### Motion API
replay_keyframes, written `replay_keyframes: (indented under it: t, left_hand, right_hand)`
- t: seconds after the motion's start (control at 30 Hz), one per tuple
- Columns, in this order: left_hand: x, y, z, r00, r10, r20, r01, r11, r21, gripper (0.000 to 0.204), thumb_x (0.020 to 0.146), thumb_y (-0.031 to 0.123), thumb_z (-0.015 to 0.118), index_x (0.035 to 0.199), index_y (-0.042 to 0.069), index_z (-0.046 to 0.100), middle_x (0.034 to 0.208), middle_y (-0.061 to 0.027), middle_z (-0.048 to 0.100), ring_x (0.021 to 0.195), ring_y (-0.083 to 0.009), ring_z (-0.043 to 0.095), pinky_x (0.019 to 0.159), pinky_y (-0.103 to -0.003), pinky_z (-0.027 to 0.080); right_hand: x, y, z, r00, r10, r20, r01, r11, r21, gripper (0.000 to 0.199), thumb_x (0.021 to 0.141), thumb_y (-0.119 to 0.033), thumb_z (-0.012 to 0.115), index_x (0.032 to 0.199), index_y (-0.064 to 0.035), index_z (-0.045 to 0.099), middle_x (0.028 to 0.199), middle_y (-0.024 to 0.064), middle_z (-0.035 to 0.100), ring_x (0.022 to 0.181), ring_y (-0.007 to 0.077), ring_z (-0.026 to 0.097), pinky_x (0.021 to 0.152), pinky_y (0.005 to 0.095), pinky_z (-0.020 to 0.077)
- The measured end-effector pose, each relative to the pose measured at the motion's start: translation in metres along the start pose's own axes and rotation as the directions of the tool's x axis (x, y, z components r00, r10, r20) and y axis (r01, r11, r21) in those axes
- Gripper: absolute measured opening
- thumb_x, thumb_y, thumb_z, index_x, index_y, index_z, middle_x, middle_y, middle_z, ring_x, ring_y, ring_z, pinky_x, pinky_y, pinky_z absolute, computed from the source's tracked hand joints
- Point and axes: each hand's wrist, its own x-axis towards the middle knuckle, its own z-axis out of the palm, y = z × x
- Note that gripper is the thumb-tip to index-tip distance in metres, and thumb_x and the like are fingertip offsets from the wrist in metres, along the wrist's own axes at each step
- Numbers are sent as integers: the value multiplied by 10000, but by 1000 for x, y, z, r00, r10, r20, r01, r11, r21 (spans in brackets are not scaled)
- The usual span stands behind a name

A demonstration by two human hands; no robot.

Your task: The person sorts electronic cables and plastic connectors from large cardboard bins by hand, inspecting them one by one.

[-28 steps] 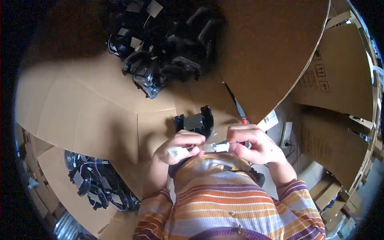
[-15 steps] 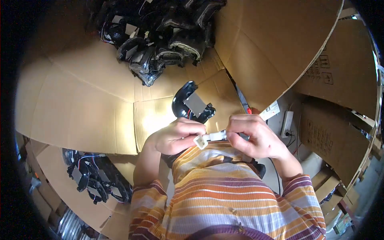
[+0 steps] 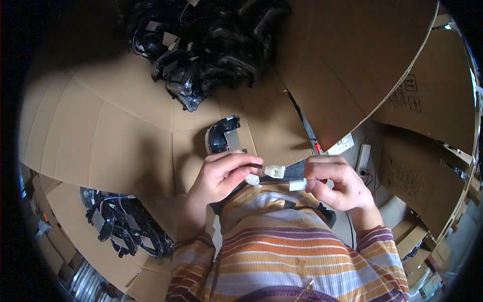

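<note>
Between finger and thumb, my left hand (image 3: 219, 176) grips a white plug connector (image 3: 274, 171) on a dark lead. A second small white connector (image 3: 252, 179) sticks out beside its thumb. Opposite, my right hand (image 3: 339, 182) pinches another white connector (image 3: 297, 185), with a bit of blue wire at its back. A gap separates this one from those at my left hand. Just beyond my left hand, a curved black lamp housing (image 3: 221, 135) with a grey plate lies on cardboard, its near end hidden by the fingers.
Black lamp housings (image 3: 206, 60) are heaped at the far side of the big carton (image 3: 100, 121); several more (image 3: 126, 226) lie at the lower left. A red-handled tool (image 3: 317, 147) is wedged at the carton's edge. A white power strip (image 3: 363, 158) is at right.
The white connectors that met between my hands are now apart, my right hand slightly farther right. The bright glow on the cardboard has gone out. The near lamp housing sits a little farther left.
</note>
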Motion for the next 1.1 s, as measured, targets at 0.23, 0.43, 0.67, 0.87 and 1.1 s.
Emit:
replay_keyframes:
  t: [0.23,0.43,0.67,0.87,1.1]
  left_hand:
    - [-9,-7,5,989,85,-125,-77,995,66,231,689,-116,497,893,-29,560,804,-121,585,678,-178,578,592,-231,456]
    - [-14,-9,13,947,91,-308,-54,991,125,247,667,-113,505,889,-29,572,783,-126,591,664,-173,574,574,-235,449]
    - [-16,-15,9,869,409,-280,-171,777,605,296,592,-91,552,874,-7,583,735,-97,573,582,-199,537,521,-271,422]
    - [-24,-14,8,804,566,-183,-207,554,806,294,568,-73,579,855,-10,588,728,-91,550,532,-193,501,474,-281,391]
    - [-34,-7,12,812,558,-169,-261,608,750,292,571,-54,587,857,4,588,725,-89,560,537,-177,510,470,-265,388]
  right_hand:
    - [6,-8,9,999,-25,-37,29,994,106,68,723,-38,475,674,5,493,607,72,458,525,169,446,442,259,332]
    - [6,-6,20,989,55,-140,-41,994,99,79,734,-49,472,682,3,501,602,71,465,505,150,444,439,249,334]
    - [5,1,23,969,68,-238,-77,997,-26,113,742,-76,464,679,11,499,579,80,467,490,162,454,440,249,337]
    - [5,3,25,967,200,-159,-185,977,101,138,759,-95,460,683,14,496,580,59,474,493,124,437,456,240,342]
    - [5,6,25,971,182,-153,-185,983,-5,125,746,-84,461,665,6,490,608,77,475,539,154,462,486,256,359]
